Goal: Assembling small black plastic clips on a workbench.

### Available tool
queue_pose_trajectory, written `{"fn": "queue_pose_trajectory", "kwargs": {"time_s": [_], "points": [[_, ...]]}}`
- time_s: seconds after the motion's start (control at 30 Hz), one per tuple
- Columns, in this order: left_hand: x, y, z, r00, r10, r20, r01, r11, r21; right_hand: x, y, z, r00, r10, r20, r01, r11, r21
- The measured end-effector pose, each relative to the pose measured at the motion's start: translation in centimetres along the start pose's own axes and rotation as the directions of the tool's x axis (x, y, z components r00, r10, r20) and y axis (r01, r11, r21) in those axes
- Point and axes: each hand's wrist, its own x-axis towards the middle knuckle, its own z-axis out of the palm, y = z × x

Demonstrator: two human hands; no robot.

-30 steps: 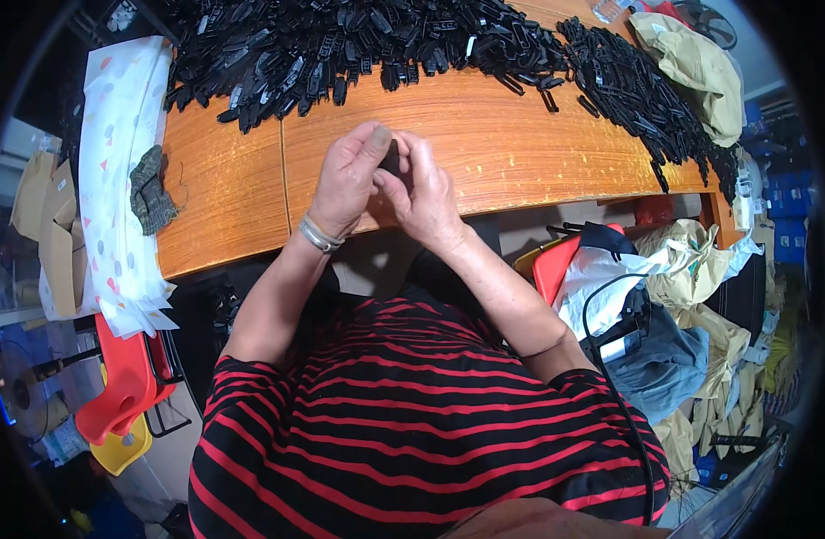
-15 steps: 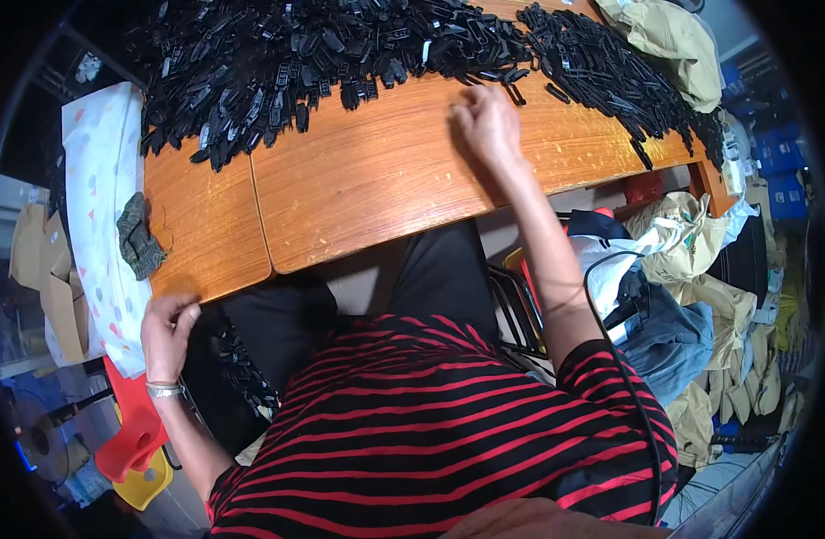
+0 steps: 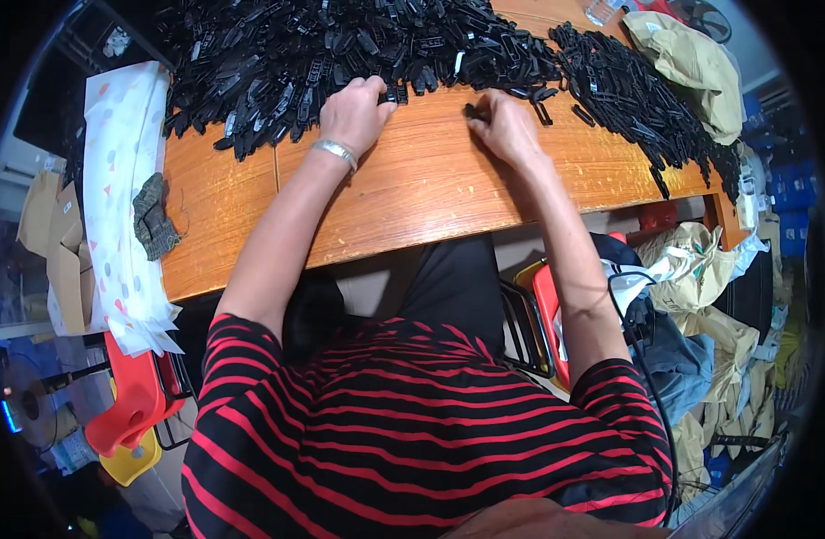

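Observation:
A big heap of small black plastic parts (image 3: 340,45) covers the far half of an orange wooden table (image 3: 403,193). My left hand (image 3: 351,112) rests at the heap's near edge, fingers curled onto some of the parts. My right hand (image 3: 502,126) lies on the table a little to the right, fingertips pinching one small black part (image 3: 472,111). A second band of black parts (image 3: 637,99) runs along the table's right side. A silver bracelet (image 3: 333,150) circles my left wrist.
A white patterned cloth (image 3: 116,189) hangs over the table's left end beside a dark green rag (image 3: 154,218). A khaki garment (image 3: 691,63) lies at the far right. Red and yellow stools (image 3: 129,413) stand lower left; bags and clothing (image 3: 700,341) pile up at the right.
A second ago both hands met over a part at the table's near edge. My left hand then dropped below the table's left end and has now come up to the heap; my right stayed near the heap.

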Motion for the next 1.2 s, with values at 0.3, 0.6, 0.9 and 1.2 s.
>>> {"fn": "queue_pose_trajectory", "kwargs": {"time_s": [0.3, 0.6, 0.9, 1.2], "points": [[-0.5, -2.0, 0.9, 0.994, -0.068, 0.087, 0.072, 0.997, -0.039, -5.1, -4.8, 1.6, 0.993, 0.003, 0.118, -0.098, 0.58, 0.808], [-3.2, -1.0, -1.3, 0.989, -0.123, 0.079, 0.125, 0.992, -0.013, -8.3, -6.2, 2.1, 0.973, -0.097, -0.209, 0.14, 0.969, 0.204], [-3.1, -0.4, -0.4, 0.983, -0.162, 0.085, 0.164, 0.986, -0.02, -8.1, -6.7, 2.0, 0.997, -0.078, -0.024, 0.08, 0.994, 0.076], [-6.8, 1.3, 0.3, 0.936, -0.222, 0.275, 0.307, 0.128, -0.943, -7.3, -7.9, 3.9, 0.993, 0.099, -0.069, -0.02, 0.697, 0.716]]}}
